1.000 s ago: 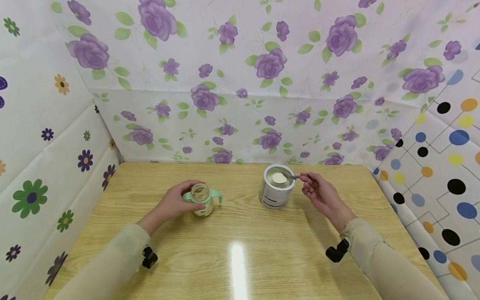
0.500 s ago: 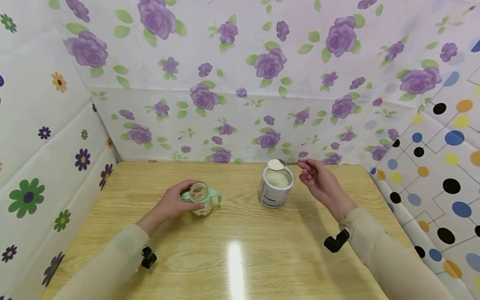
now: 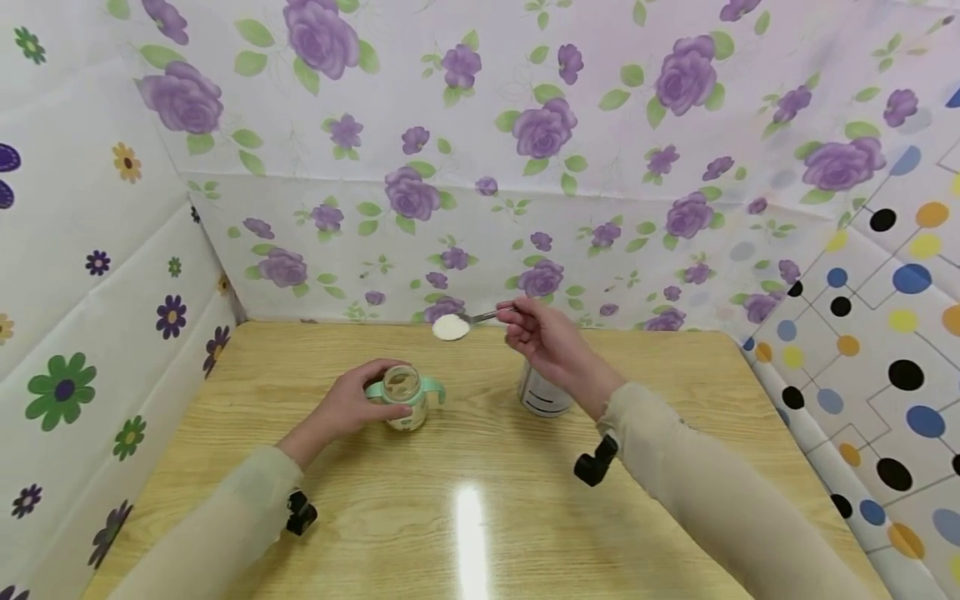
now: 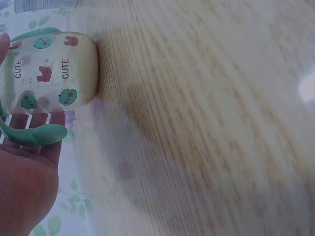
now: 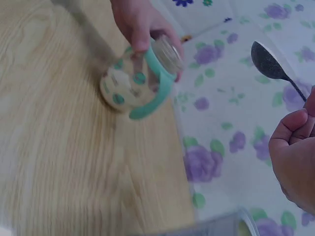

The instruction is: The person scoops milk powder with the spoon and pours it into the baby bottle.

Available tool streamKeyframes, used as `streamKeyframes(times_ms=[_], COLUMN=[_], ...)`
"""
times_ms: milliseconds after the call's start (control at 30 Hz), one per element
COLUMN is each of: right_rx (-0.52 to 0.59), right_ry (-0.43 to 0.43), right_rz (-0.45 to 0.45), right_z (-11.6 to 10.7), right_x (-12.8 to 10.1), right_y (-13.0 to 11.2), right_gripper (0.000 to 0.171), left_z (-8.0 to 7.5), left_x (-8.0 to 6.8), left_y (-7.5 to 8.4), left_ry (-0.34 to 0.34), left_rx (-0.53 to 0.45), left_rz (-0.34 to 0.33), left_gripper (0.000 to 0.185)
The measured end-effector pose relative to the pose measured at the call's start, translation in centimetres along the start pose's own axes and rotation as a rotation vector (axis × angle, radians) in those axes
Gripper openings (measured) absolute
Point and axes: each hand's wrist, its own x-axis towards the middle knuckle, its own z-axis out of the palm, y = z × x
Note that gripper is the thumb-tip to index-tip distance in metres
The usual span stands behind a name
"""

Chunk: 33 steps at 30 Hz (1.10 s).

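A bottle [image 3: 403, 398] with green handles is stood upright on the bench [image 3: 480, 500], left of centre, and is gripped about its neck by the left hand [image 3: 351, 407], whose fingers are curled round it. A spoon [image 3: 463, 323] heaped with white powder [image 3: 451, 327] is pinched by its handle in the right hand [image 3: 551, 346] and is held level in the air, above and to the far right of the bottle mouth, apart from it. A tin [image 3: 542, 396] is stood on the bench right of the bottle and is largely hidden behind the right hand and wrist in the head view.

In the left wrist view, the bottle [image 4: 49, 69] is shown close up: printed animal figures, the word CUTE and a measuring scale are legible, and a green handle is seen lying across the fingers [image 4: 37, 142]. These details are not resolved in the head view.

In the right wrist view, the underside of the spoon [image 5: 268, 61] bowl is seen, so the powder is hidden. The bottle [image 5: 138, 81] is seen from the side, held at its neck, and the rim of the tin [image 5: 231, 223] appears blurred at the lower edge.
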Motion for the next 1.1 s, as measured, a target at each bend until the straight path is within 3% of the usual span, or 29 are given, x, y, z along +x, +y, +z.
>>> streamKeyframes(times_ms=[167, 433, 1100], right_rx=[-0.047, -0.112, -0.390], right_ry=[-0.038, -0.042, -0.143], right_rz=[0.035, 0.086, 0.053], right_z=[2.0, 2.6, 3.3], right_x=[1.2, 2.1, 3.1], right_y=[2.8, 5.8, 6.7], right_gripper=[0.034, 0.029, 0.040], left_z=[0.0, 0.2, 0.0], left_x=[0.1, 0.2, 0.2], left_y=[-0.2, -0.2, -0.1], left_ry=[0.001, 0.010, 0.013], left_rx=[-0.005, 0.006, 0.031], left_rz=[0.006, -0.029, -0.032], left_gripper=[0.067, 0.078, 0.075])
